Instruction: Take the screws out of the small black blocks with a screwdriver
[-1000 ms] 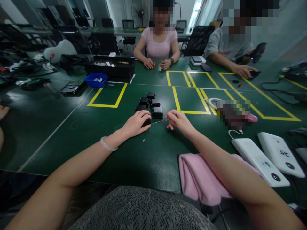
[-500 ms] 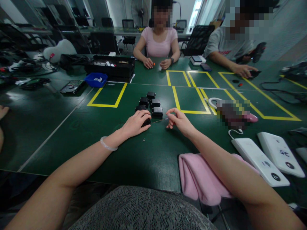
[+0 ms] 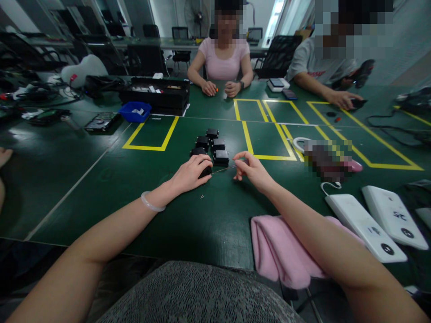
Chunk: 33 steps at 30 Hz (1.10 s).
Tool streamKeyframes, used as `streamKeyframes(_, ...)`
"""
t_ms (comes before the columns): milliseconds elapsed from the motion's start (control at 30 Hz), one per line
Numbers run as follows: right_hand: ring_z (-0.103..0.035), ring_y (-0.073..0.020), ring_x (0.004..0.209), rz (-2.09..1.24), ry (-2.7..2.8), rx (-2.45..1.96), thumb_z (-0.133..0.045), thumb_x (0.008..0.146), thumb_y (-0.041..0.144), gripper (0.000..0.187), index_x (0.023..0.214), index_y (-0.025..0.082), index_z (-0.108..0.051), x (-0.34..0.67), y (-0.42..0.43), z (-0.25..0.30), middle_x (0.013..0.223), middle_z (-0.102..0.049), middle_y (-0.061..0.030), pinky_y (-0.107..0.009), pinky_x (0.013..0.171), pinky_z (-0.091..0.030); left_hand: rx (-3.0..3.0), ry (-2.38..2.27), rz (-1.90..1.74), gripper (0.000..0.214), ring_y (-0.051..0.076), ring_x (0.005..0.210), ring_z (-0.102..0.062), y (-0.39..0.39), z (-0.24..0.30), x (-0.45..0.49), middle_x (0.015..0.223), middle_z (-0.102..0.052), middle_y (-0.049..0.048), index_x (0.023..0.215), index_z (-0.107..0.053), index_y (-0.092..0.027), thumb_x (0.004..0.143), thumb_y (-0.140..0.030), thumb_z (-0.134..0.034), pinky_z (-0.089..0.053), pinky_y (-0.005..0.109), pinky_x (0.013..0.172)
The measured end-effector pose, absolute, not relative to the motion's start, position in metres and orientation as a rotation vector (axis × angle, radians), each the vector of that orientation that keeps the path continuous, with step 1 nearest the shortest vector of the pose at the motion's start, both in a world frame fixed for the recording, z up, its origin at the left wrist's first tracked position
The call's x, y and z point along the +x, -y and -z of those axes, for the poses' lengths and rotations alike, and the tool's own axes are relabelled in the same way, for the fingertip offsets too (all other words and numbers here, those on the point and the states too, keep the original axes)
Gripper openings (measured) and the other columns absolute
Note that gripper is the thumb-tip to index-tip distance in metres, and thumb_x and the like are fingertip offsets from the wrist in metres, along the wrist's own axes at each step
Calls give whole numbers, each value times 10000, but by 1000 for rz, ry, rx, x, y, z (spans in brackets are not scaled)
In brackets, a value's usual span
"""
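Observation:
My left hand [image 3: 193, 172] is closed over a small black box [image 3: 206, 170], which it presses against the green table. Most of that box is hidden under the fingers. From its right side a thin metal shaft, like that of a slim screwdriver [image 3: 220, 170], runs up to my right hand [image 3: 249, 168]. The right thumb and fingers pinch the shaft's far end; the handle is mostly hidden. Several similar black boxes [image 3: 221, 157] stand in two rows just beyond my left hand. A couple of tiny screws [image 3: 202, 196] lie on the table nearer to me.
At right lie two white power banks [image 3: 367, 226], a pink cloth [image 3: 283, 251] under my forearm and a pixelated item with a white cable. A blue tray [image 3: 134, 112] and a black box of parts [image 3: 155, 101] stand farther left. Two people sit opposite; another person's hand shows at far left.
Almost nothing differs. The thin shaft has tilted or turned very slightly between my hands, while the left hand and the black boxes stay in place.

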State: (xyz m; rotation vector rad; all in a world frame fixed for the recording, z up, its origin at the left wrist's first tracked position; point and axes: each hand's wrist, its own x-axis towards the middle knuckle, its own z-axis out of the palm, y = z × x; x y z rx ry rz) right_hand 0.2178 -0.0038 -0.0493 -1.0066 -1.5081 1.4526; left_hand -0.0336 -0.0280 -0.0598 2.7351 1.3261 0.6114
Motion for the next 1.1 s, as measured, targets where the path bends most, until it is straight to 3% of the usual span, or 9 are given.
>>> streamKeyframes(100,-518,-89,431,-1469,1498,-1022,-685,915,370,210,938,226,-533,218,4,49,505,-477,116,-271,578,-566,2731,-1326,-613,279,298,1225,-561,28,60,-34,1357,-561,118,1193,-559,-205,931,-260,-637,-590,486,945)
streamKeyframes(267,-474,-86,385,-1467,1530,-1006,-675,915,475,297,844,213,-556,219,2,50,417,-359,134,-283,594,-568,2724,-1330,-598,302,297,1230,-556,28,59,-34,1364,-557,118,1204,-550,-202,922,-249,-648,-592,470,938)
streamKeyframes(500,-517,-87,426,-1485,1496,-1026,-669,920,360,191,937,213,-548,218,4,48,492,-499,111,-266,577,-563,2737,-1340,-603,291,292,1229,-556,28,60,-34,1362,-558,121,1198,-551,-194,930,-252,-648,-591,465,939)
streamKeyframes(700,-479,-87,384,-1458,1528,-1002,-669,919,455,281,840,205,-566,219,1,52,416,-354,133,-275,582,-566,2740,-1339,-595,299,296,1227,-560,28,60,-34,1366,-555,119,1207,-548,-199,931,-257,-649,-598,468,929)
streamKeyframes(900,-515,-89,432,-1483,1502,-1014,-690,910,377,212,941,222,-548,219,3,50,494,-492,115,-270,578,-567,2736,-1332,-601,294,300,1223,-561,28,60,-34,1363,-556,123,1202,-549,-197,931,-254,-645,-595,478,934)
streamKeyframes(1100,-485,-92,389,-1460,1536,-1010,-653,936,433,259,846,208,-563,219,1,52,419,-354,129,-281,587,-570,2733,-1326,-597,304,299,1235,-557,28,59,-34,1365,-554,119,1207,-545,-200,927,-253,-651,-594,474,936)
